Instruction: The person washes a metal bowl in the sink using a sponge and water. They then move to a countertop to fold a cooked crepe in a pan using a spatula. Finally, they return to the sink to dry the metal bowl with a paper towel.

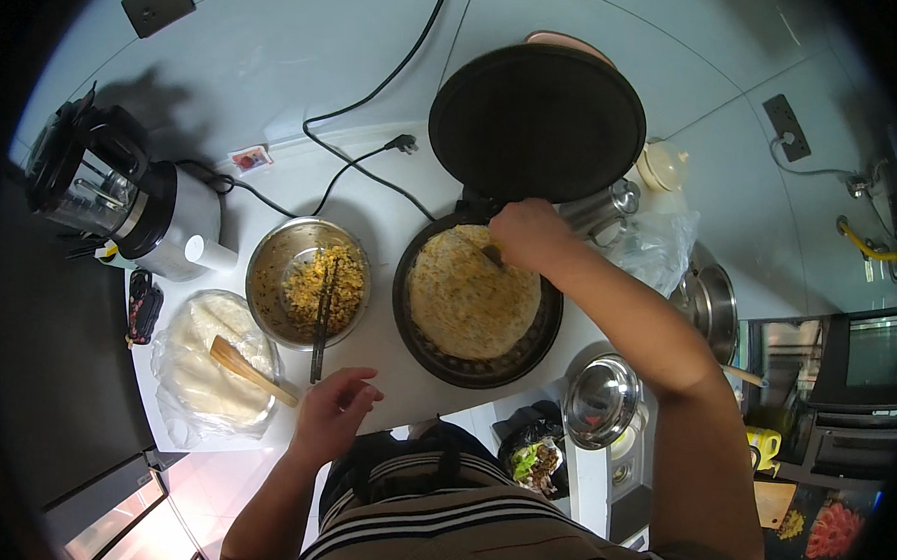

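A round, browned flatbread [474,300] lies in the lower pan of an electric griddle [444,374], whose dark lid [538,122] stands raised behind it. My right hand [529,235] is over the flatbread's upper right edge, closed on a small dark tool of which only a part shows. My left hand [338,410] hangs near the counter's front edge with nothing in it, fingers apart and slightly curled. Just beyond it is a steel bowl [269,272] of crumbly yellow filling [335,286], with dark chopsticks [322,327] resting across it.
At left, a wooden spatula [253,370] lies on plastic-wrapped dough [204,374]. A blender [158,215] and a white cylinder [211,253] stand behind. A black power cord [366,100] crosses the counter. Right of the griddle are a clear plastic bag [652,248] and a steel basin [601,401].
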Action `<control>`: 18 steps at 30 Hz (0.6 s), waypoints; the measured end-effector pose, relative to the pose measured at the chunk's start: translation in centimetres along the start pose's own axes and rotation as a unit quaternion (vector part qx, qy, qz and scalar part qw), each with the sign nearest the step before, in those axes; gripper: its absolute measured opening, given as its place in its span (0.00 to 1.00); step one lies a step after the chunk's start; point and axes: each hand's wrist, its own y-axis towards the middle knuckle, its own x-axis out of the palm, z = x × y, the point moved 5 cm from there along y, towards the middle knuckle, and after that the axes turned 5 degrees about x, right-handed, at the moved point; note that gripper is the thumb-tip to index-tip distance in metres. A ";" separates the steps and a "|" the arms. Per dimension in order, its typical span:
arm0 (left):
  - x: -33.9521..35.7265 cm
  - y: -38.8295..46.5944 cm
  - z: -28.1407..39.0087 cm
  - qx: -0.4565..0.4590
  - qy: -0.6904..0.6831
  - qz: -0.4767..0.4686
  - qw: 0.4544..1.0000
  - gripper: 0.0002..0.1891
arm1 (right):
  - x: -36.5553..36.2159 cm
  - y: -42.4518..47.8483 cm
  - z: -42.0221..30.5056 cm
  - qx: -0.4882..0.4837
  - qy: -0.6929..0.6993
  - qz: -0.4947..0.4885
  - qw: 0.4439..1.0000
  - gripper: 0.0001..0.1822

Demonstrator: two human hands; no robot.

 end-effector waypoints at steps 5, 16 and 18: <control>0.4 0.0 -0.4 0.012 -0.002 -0.011 1.000 0.12 | 0.6 -0.6 0.6 0.011 -0.001 0.023 1.000 0.07; 0.2 0.2 -0.9 -0.002 -0.040 0.006 0.999 0.13 | 1.4 -3.7 2.8 0.027 0.016 -0.011 0.999 0.11; 0.4 0.2 -0.7 0.004 -0.029 -0.002 1.000 0.12 | 1.7 -3.5 2.6 0.021 0.014 -0.012 1.000 0.10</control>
